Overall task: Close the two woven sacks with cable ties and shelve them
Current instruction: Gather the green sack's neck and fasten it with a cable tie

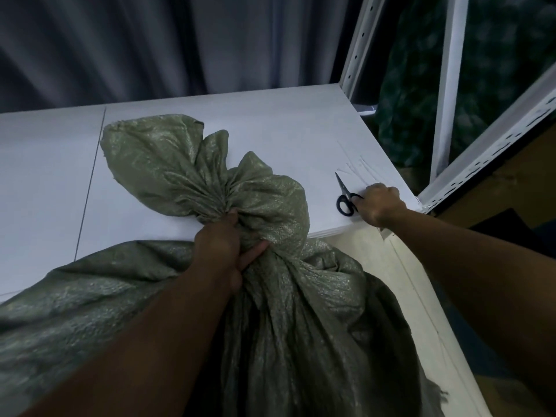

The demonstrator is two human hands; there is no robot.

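Here the left hand (224,245) clutches the bunched neck of the crinkly green sack (270,191); right hand (380,204) holds scissors (343,191).

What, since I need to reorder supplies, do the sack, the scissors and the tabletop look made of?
Sack: woven plastic, probably polypropylene; olive green, a fine weave glinting on the creases.
Scissors: matte black handles, likely plastic; dark pointed blades, presumably metal.
Tabletop: smooth matte white board, perhaps laminate.

White table (270,121) spans the centre of the frame; a thin seam line (91,182) crosses it at left. On it lie:
- centre: flared mouth of a green woven sack (168,164)
- right: black-handled scissors (346,200)
- just above the scissors: pale thin strips, probably cable ties (361,167)
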